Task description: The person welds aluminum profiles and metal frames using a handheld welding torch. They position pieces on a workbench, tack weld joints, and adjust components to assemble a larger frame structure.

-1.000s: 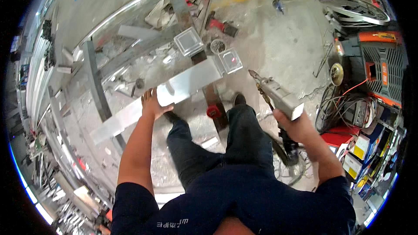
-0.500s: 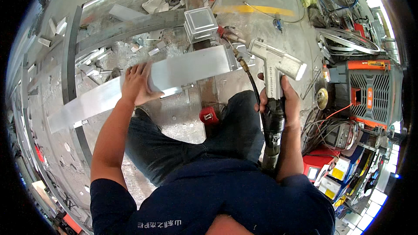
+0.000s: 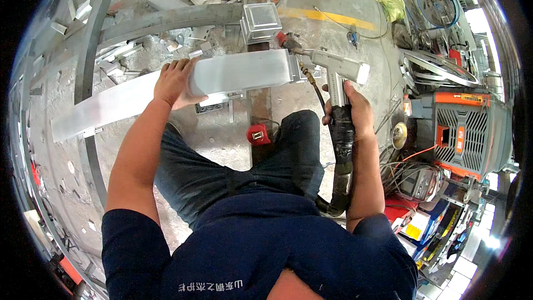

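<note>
A long silver rectangular metal tube (image 3: 239, 73) lies across the steel frame in front of me, with a stepped end piece (image 3: 295, 68) at its right end. My left hand (image 3: 176, 84) is closed over the tube near its middle, thumb on the near side. In my right hand (image 3: 358, 114) is a white welding gun (image 3: 336, 65), gripped by its handle. The gun's nozzle points left, close to the far side of the tube's right end; whether it touches is unclear. A thick black-wrapped cable (image 3: 341, 178) hangs from its handle, and a thin hose runs alongside.
A stack of square metal caps (image 3: 262, 18) sits on the frame beyond the tube. A red tape measure (image 3: 259, 134) lies between my knees. Metal offcuts (image 3: 114, 53) litter the floor. On the right stand wheel rims (image 3: 441, 66), an orange-and-grey machine (image 3: 466, 133) and tangled cables (image 3: 408, 175).
The tube and my left hand appear slightly higher in view, as the whole view has shifted. My right hand and the welding gun have moved a little left, the gun still beside the tube's end.
</note>
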`<state>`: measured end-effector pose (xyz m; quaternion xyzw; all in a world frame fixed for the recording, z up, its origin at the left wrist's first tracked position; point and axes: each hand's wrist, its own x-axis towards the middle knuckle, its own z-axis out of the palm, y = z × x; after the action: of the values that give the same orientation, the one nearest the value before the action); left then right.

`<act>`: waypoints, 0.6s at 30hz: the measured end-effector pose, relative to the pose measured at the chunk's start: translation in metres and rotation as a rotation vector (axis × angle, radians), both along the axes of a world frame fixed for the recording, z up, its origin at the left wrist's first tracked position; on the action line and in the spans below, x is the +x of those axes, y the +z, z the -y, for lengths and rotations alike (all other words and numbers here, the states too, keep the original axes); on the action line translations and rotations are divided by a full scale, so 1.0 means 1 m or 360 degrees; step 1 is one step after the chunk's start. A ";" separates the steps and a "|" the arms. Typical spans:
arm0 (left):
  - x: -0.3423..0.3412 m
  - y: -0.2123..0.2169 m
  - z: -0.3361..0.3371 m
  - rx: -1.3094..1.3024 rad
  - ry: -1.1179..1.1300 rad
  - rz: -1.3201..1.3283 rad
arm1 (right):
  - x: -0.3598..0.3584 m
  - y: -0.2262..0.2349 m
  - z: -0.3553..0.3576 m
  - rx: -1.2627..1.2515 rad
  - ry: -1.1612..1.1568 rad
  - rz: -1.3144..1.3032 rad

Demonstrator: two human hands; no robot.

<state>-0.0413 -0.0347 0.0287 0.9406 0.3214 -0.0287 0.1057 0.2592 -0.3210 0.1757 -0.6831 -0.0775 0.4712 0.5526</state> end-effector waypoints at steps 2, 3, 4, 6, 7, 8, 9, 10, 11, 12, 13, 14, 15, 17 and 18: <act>-0.001 0.001 0.000 -0.0031 -0.0007 0.0007 | 0.003 -0.004 -0.006 -0.0041 0.0039 0.0005; 0.000 0.000 -0.001 -0.0055 -0.0012 0.0003 | 0.004 -0.005 -0.008 -0.0049 0.0038 0.0010; -0.001 0.000 -0.002 -0.0075 -0.0017 -0.0004 | 0.004 -0.007 -0.009 -0.0053 0.0035 0.0011; -0.001 0.002 -0.002 -0.0072 -0.0013 0.0019 | 0.005 -0.010 -0.010 -0.0057 0.0031 0.0003; -0.001 0.002 -0.002 -0.0068 -0.0013 0.0031 | 0.006 -0.011 -0.011 -0.0053 0.0029 -0.0006; -0.001 0.001 -0.001 -0.0041 -0.0015 0.0027 | 0.007 -0.011 -0.012 -0.0049 0.0027 -0.0016; -0.002 -0.001 -0.001 -0.0014 -0.0019 0.0024 | 0.007 -0.011 -0.014 -0.0066 0.0032 -0.0006; -0.002 -0.002 -0.001 0.0017 -0.0024 0.0022 | 0.006 -0.010 -0.015 -0.0080 0.0036 0.0006; -0.002 -0.003 -0.001 0.0013 -0.0023 0.0033 | 0.006 -0.010 -0.016 -0.0094 0.0039 0.0017; -0.003 -0.004 -0.001 0.0009 -0.0022 0.0044 | 0.007 -0.011 -0.016 -0.0104 0.0045 0.0020; -0.002 -0.004 -0.002 0.0010 -0.0021 0.0056 | 0.008 -0.013 -0.016 -0.0109 0.0051 0.0023; -0.001 -0.003 -0.003 0.0012 -0.0022 0.0051 | 0.009 -0.014 -0.016 -0.0115 0.0057 0.0026; 0.000 -0.002 -0.002 0.0014 -0.0024 0.0046 | 0.009 -0.013 -0.017 -0.0112 0.0064 0.0040; 0.000 -0.001 -0.002 0.0015 -0.0021 0.0036 | 0.009 -0.013 -0.017 -0.0105 0.0077 0.0065; 0.000 0.000 -0.002 0.0013 -0.0016 0.0033 | 0.009 -0.014 -0.017 -0.0086 0.0091 0.0073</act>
<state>-0.0411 -0.0332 0.0284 0.9428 0.3157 -0.0184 0.1051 0.2684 -0.3042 0.1619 -0.7059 -0.0967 0.4729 0.5183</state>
